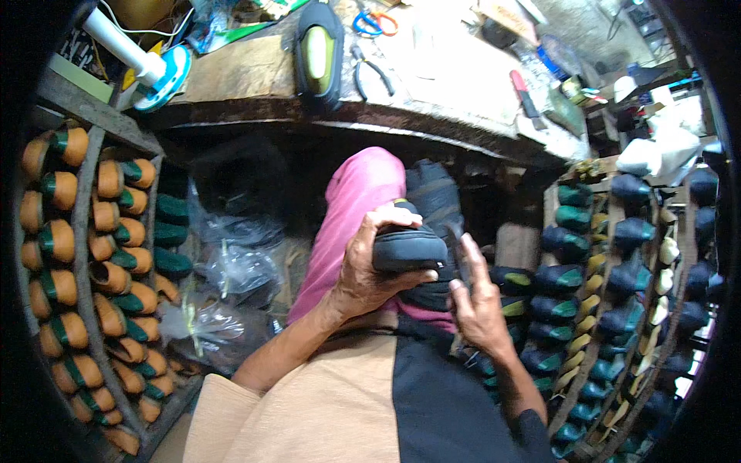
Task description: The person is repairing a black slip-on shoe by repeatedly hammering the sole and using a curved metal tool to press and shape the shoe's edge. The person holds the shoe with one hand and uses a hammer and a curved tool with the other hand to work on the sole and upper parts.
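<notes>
My left hand [363,266] is closed around a dark shoe [409,251], whose rounded end faces me above my lap. The fingers lie over its top and the thumb runs along its lower side. Just to the right of the shoe is my right hand [482,309], its fingers stretched out and apart. A narrow dark strip shows beside those fingertips; I cannot make out whether it is a tool or part of the cloth behind. Pink trousers [359,185] and a dark cloth [434,197] cover my legs beneath the shoe.
On the workbench [255,69] ahead are another dark shoe [318,54], pliers [372,73], scissors [376,23] and a red-handled knife [522,92]. Racks of orange-brown shoes [60,239] stand left, dark blue and green shoes [556,278] right. Clear plastic bags [224,270] lie beside my left leg.
</notes>
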`<state>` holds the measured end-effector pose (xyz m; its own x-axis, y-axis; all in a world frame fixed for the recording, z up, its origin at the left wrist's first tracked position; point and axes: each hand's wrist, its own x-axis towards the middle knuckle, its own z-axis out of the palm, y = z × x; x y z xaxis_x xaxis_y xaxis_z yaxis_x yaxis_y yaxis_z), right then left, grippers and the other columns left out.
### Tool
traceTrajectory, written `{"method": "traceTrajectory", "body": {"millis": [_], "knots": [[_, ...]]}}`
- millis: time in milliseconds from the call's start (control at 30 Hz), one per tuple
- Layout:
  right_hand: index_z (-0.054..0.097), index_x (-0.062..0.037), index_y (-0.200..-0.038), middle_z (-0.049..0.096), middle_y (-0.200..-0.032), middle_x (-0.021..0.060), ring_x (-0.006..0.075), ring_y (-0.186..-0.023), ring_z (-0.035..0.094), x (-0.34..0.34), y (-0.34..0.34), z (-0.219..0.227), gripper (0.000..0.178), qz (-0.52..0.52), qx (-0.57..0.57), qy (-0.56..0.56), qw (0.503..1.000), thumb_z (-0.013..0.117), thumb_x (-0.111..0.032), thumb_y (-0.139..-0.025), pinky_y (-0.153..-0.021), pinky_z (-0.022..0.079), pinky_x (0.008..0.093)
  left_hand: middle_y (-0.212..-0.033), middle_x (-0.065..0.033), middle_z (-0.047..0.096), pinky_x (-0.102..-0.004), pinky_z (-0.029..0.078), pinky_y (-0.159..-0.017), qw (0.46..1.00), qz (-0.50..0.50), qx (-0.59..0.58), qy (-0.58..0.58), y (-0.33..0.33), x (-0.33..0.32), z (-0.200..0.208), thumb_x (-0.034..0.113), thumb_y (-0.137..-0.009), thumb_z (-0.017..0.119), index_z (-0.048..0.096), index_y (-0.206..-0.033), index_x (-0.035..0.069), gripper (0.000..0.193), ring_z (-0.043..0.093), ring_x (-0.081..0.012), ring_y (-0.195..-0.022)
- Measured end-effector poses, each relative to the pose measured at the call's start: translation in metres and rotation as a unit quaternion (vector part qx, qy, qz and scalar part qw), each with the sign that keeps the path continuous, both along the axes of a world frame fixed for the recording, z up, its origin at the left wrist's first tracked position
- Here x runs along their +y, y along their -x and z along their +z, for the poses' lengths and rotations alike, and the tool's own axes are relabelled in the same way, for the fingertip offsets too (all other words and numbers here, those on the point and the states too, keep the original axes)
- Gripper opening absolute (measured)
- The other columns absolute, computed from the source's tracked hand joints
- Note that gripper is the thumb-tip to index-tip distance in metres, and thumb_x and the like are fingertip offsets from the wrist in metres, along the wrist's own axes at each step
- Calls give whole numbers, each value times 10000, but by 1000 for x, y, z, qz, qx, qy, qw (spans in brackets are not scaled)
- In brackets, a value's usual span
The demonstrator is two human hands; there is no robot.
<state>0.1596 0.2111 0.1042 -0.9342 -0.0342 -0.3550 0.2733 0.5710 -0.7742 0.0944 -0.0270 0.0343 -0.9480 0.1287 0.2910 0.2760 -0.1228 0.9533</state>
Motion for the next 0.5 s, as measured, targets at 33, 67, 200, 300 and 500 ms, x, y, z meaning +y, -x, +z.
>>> {"method": "traceTrajectory", "body": {"millis": [33,67,200,300,500], "knots": [[310,-118,-1797,771,-1239,262,310,-855,737,3,-3,-22,763,0,16,-31,999,584,8,-1096,-813,598,457,-1355,-167,724,-531,512,-1210,998,-3,39,48,8,12,-5,245,-791,1066,577,-1422,65,819,686,-343,-1351],[330,-105,-1776,770,-1215,315,417,-899,783,7,-6,-42,730,44,101,-90,990,598,-25,-1103,-856,605,532,-1355,-177,723,-544,511,-1213,991,1,104,89,18,24,-8,269,-798,1060,580,-1441,64,828,686,-370,-1348],[353,-42,-1623,678,-1123,431,656,-1087,670,28,-47,-73,588,26,-5,-96,995,622,-72,-1101,-904,541,621,-1398,-210,700,-531,516,-1177,983,-34,126,132,56,59,-5,285,-855,1000,585,-1521,54,818,682,-433,-1306],[397,18,-1531,716,-966,407,607,-885,725,35,-71,-65,515,46,6,-209,977,623,-85,-1079,-782,562,663,-1527,-226,646,-488,502,-1226,986,-48,47,153,63,59,6,306,-926,950,532,-1629,43,860,633,-419,-1425],[595,-8,-1063,705,-792,244,463,-772,747,62,-68,-39,377,109,-121,-267,950,793,-283,-897,-717,577,562,-1597,-236,617,-480,478,-1269,982,-76,-148,91,33,51,-18,366,-992,883,516,-1660,67,818,606,-376,-1498]]}}
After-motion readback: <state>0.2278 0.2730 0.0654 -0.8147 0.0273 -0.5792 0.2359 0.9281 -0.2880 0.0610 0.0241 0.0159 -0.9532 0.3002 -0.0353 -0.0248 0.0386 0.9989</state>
